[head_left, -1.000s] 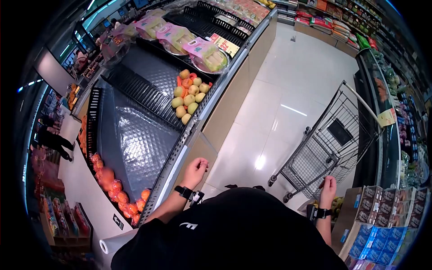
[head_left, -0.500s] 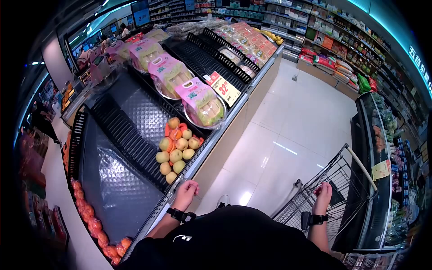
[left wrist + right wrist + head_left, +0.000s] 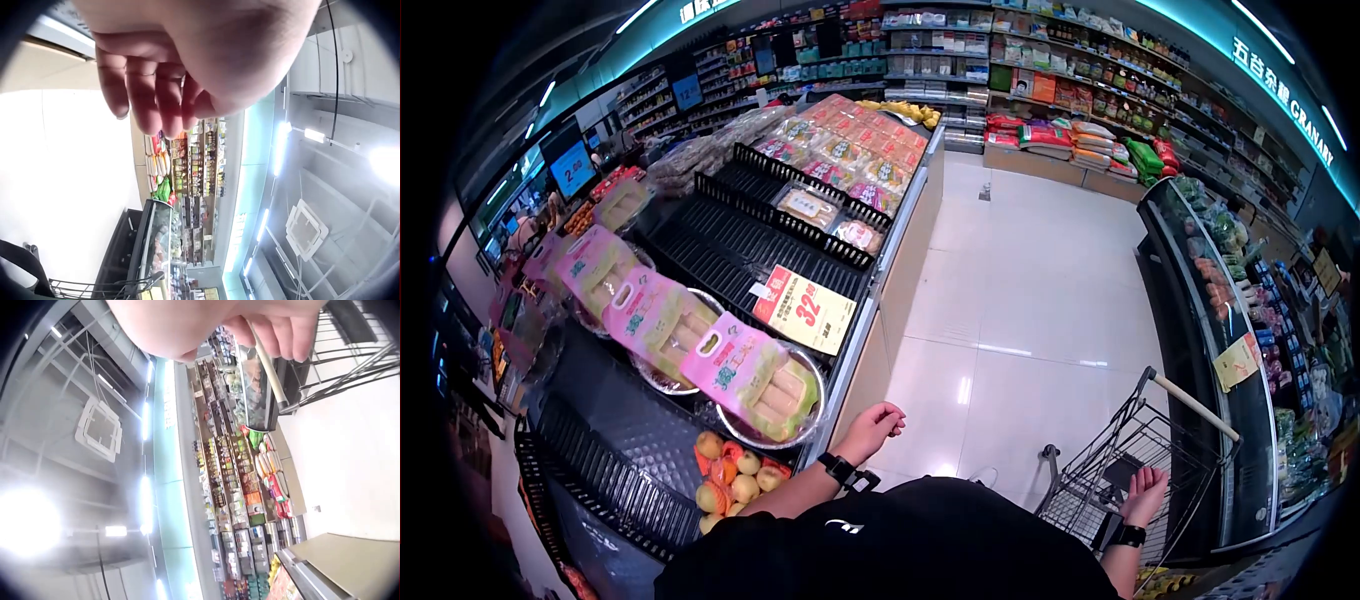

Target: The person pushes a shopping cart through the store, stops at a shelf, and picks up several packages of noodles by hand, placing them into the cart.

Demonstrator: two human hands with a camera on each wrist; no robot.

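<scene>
My left hand (image 3: 877,430) hovers at the right edge of the produce stand (image 3: 870,335) in the head view, fingers loosely curled and holding nothing. Nearest to it is a plastic-wrapped produce pack with a pink label (image 3: 740,365), on a round tray. Below that pack lie several yellowish round fruits (image 3: 745,488), some in orange foam nets. My right hand (image 3: 1145,492) is empty too, its fingers loosely bent. In the head view it overlaps the wire shopping cart (image 3: 1140,425), whose pale handle (image 3: 269,365) shows behind the fingers in the right wrist view.
A price sign (image 3: 805,308) stands beside the pink packs. Black slatted racks (image 3: 700,235) lie farther up the stand. Pale tiled floor (image 3: 1040,270) runs between it and a refrigerated case (image 3: 1200,270) on the right. Bagged goods (image 3: 1050,137) and stocked shelves line the back.
The view has moved forward along the stand and lifted towards the back shelves. The pink packs and fruits now lie closer, lower left. Both hands stay empty.
</scene>
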